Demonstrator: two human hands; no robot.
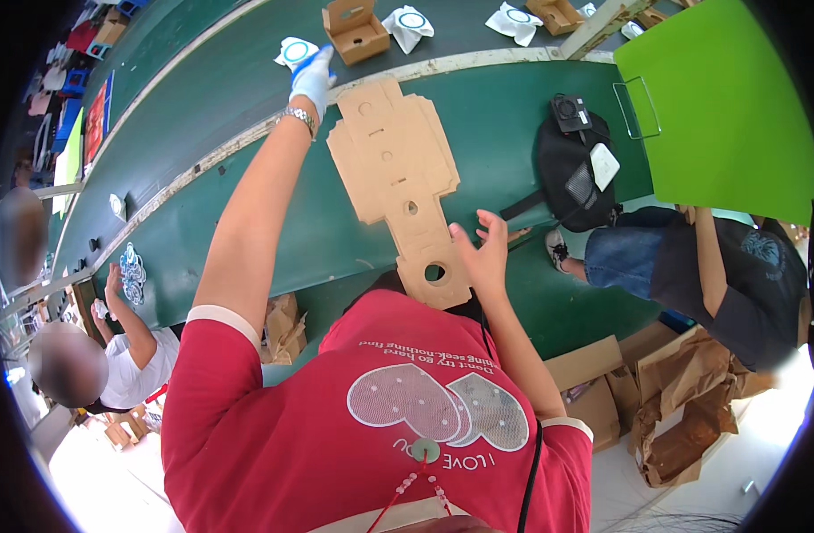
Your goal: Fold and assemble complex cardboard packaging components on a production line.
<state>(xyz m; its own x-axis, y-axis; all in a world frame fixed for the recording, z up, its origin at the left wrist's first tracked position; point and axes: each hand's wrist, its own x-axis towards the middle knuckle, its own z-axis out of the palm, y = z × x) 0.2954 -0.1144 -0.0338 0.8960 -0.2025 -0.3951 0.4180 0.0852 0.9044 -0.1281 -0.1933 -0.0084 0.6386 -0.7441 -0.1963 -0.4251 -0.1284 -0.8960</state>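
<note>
A: Your flat cardboard blank lies on the green bench, near end close to your red shirt and apparently past the bench edge. Lean in and you could crease it.

B: Your bare right hand is spread beside it, holding nothing. Nudge the blank and that hand isn't steadying it.

A: Your gloved left hand?

B: Out at the white packet, past the pale rail. Can't tell if you're gripping or only touching. Weak pinch could drop it.

A: Open carton just beside; a sideways swing could knock it.

B: Black strap near your right fingers could snag.
</note>
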